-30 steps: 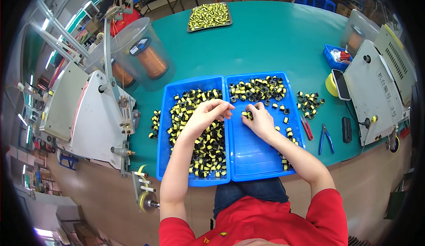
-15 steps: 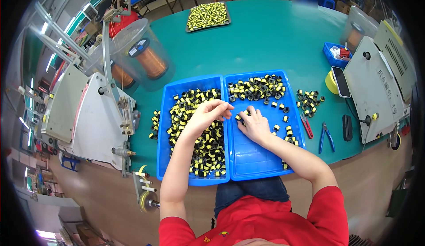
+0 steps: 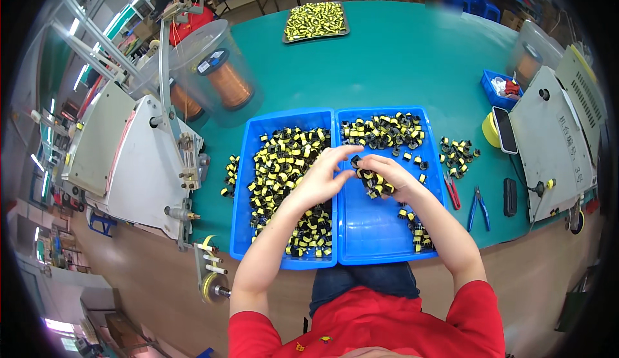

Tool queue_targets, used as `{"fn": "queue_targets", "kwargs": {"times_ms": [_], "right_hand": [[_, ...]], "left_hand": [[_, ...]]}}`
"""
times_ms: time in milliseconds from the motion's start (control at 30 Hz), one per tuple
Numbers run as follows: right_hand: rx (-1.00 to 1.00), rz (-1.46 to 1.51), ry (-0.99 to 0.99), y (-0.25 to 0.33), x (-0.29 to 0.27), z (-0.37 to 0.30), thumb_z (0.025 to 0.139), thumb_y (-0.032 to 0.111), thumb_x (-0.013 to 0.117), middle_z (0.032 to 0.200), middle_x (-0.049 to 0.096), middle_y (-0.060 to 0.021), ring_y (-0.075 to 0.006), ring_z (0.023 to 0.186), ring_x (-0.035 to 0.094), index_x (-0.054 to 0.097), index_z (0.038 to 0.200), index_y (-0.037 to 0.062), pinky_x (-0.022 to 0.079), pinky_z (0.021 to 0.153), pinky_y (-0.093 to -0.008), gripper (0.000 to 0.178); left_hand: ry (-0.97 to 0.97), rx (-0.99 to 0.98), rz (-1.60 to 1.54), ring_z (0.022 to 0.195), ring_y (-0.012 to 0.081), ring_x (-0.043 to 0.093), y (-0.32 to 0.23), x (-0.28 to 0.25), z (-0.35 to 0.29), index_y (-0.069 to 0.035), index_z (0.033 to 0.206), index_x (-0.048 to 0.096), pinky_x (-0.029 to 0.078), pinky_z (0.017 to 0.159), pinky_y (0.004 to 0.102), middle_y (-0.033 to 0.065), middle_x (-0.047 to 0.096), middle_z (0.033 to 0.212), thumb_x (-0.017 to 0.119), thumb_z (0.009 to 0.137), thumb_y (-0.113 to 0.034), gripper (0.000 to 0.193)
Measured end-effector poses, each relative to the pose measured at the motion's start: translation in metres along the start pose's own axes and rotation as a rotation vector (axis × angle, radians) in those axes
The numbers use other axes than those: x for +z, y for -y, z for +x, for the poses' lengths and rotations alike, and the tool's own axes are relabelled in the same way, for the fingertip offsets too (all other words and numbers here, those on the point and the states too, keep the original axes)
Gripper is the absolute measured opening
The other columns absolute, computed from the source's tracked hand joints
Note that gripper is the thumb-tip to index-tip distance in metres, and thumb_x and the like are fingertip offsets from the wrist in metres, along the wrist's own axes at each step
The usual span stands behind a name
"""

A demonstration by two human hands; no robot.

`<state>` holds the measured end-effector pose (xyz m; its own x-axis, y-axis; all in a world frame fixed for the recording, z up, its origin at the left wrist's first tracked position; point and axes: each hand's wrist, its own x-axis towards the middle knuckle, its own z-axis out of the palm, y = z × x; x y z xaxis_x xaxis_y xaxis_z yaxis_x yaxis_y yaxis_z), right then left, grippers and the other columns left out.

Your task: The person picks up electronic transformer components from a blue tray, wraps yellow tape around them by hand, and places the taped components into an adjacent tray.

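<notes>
Over the right blue tray [image 3: 371,232], my right hand [image 3: 401,179] is curled around several small coils [image 3: 374,184], black bobbins wrapped in yellow tape. One more coil [image 3: 355,161] shows at its fingertips. My left hand [image 3: 324,179] reaches in from the left above the divide between the trays, thumb and fingers apart with a gap between them, close to that coil. Beneath its wrist, the left blue tray [image 3: 240,219] is heaped with the same kind of coils. More coils [image 3: 385,129] cluster along the far end of the right tray, and others lie along its right side.
Loose coils [image 3: 459,157], red-handled pliers [image 3: 452,190], blue-handled pliers [image 3: 478,208] and a black case [image 3: 509,197] lie right of the trays. White machines [image 3: 138,171] flank both sides. A phone [image 3: 504,130] leans on a yellow roll. A metal tray [image 3: 316,21] stands far back.
My right hand has lifted off the tray floor and turned, showing a handful of coils. My left hand's fingers have spread from a pinch. The whole view has shifted slightly.
</notes>
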<state>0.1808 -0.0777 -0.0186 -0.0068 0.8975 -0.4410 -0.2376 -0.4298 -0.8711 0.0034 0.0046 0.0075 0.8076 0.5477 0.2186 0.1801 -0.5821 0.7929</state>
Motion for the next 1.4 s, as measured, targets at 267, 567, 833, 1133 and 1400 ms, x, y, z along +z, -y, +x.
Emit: {"fn": "queue_targets", "kwargs": {"times_ms": [267, 567, 833, 1133, 1400], "right_hand": [[0.07, 0.411, 0.133, 0.017, -0.001, -0.01, 0.086, 0.039, 0.052, 0.094, 0.065, -0.0099, -0.0146, 0.06, 0.062, 0.058, 0.111, 0.0117, 0.03, 0.027, -0.0178, 0.038], [0.025, 0.859, 0.23, 0.023, -0.005, -0.014, 0.091, 0.035, 0.042, 0.106, 0.056, -0.0168, -0.0183, 0.062, 0.054, 0.05, 0.12, 0.0082, 0.031, 0.025, -0.0169, 0.04], [-0.104, 1.053, 0.353, 0.024, -0.013, -0.012, 0.093, 0.034, 0.037, 0.106, 0.054, -0.0171, -0.0209, 0.07, 0.052, 0.05, 0.118, 0.0103, 0.033, 0.025, -0.0166, 0.037], [-0.147, 1.022, 0.24, 0.018, -0.001, -0.015, 0.092, 0.035, 0.04, 0.107, 0.054, -0.0135, -0.0197, 0.071, 0.052, 0.052, 0.117, 0.0116, 0.032, 0.026, -0.0164, 0.036], [-0.217, 1.187, 0.311, 0.016, -0.011, -0.012, 0.093, 0.033, 0.04, 0.11, 0.048, -0.0111, -0.0163, 0.074, 0.047, 0.053, 0.117, 0.0154, 0.034, 0.028, -0.0158, 0.032]], "left_hand": [[-0.211, -0.048, -0.514, 0.098, 0.0143, 0.056, 0.002, 0.004, 0.003, 0.0, 0.112, 0.057, 0.046, 0.085, 0.0271, 0.0062, 0.056, 0.105, 0.06, 0.083, 0.002, 0.03], [-0.262, -0.228, -0.804, 0.1, 0.0151, 0.057, -0.005, 0.002, 0.001, 0.0, 0.119, 0.05, 0.047, 0.085, 0.0274, 0.0066, 0.057, 0.107, 0.063, 0.082, 0.0, 0.038], [-0.079, -0.449, -1.461, 0.094, 0.018, 0.059, -0.003, -0.007, 0.0, 0.0, 0.118, 0.051, 0.048, 0.083, 0.0289, 0.0103, 0.059, 0.105, 0.06, 0.087, -0.01, 0.034], [0.139, -0.57, -0.782, 0.072, 0.0088, 0.052, -0.012, 0.02, -0.002, 0.001, 0.108, 0.051, 0.042, 0.064, 0.0211, 0.0057, 0.058, 0.088, 0.062, 0.089, -0.022, 0.032], [0.047, -0.447, -0.808, 0.083, 0.0083, 0.052, -0.015, 0.023, -0.003, -0.007, 0.105, 0.052, 0.041, 0.065, 0.0213, 0.0026, 0.056, 0.097, 0.069, 0.082, -0.01, 0.029]]}}
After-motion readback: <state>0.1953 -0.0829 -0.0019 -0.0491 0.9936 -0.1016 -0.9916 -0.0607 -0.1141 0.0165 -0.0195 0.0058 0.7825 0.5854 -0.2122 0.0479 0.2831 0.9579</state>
